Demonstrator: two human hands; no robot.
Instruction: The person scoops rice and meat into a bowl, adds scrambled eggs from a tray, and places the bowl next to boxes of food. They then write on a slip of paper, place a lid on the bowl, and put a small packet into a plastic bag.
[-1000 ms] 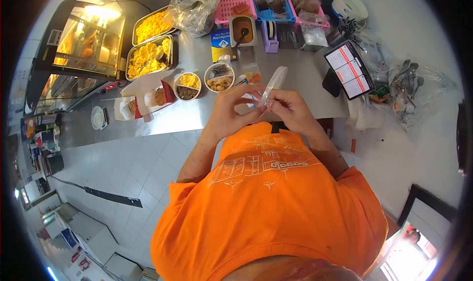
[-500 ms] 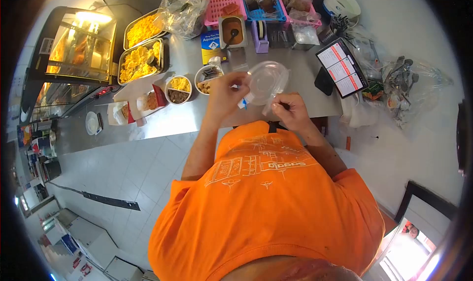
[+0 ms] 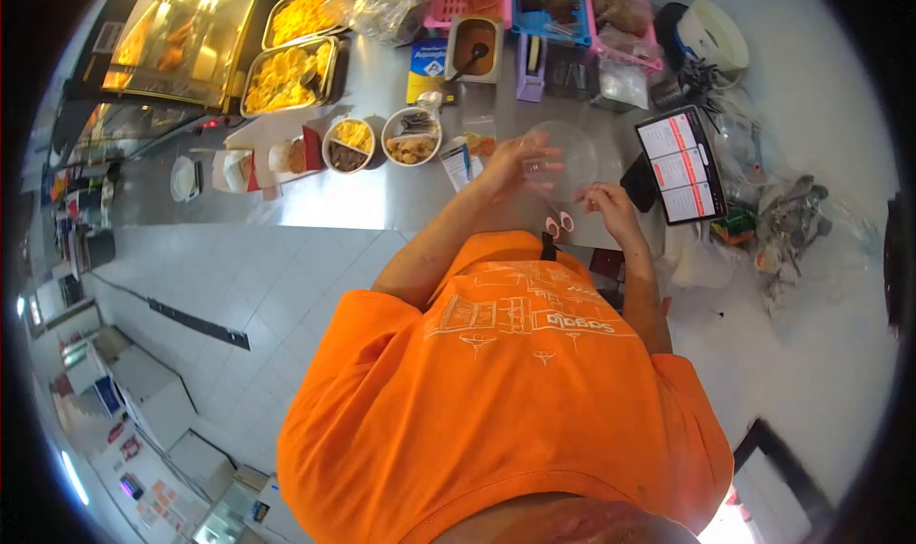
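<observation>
My left hand [image 3: 525, 167] is over the metal counter with its fingers apart, slightly blurred. A clear round plastic lid [image 3: 576, 145] shows faintly just behind and between my hands. My right hand [image 3: 611, 205] is curled at the lid's near edge, its fingertips bent together; what they hold, if anything, cannot be made out. Scissors with pink-and-white handles [image 3: 559, 224] lie at the counter edge below my hands. Left of my left hand are a printed paper slip [image 3: 460, 166] and two white bowls of food, one with chunky pieces [image 3: 412, 150], the other with yellow and dark food [image 3: 349, 145].
Boxed food [image 3: 294, 156] sits farther left, near metal trays of yellow food [image 3: 281, 78] and a lit display case [image 3: 172, 48]. Behind are a sauce container [image 3: 475, 50], a purple tape dispenser [image 3: 530, 70] and colored baskets [image 3: 551, 19]. A tablet [image 3: 681, 165] stands at right.
The view has shifted, and both hands have moved right. My left hand has left the lid's edge and spread its fingers. The lid looks lower and flatter. The paper slip and scissors handles now show.
</observation>
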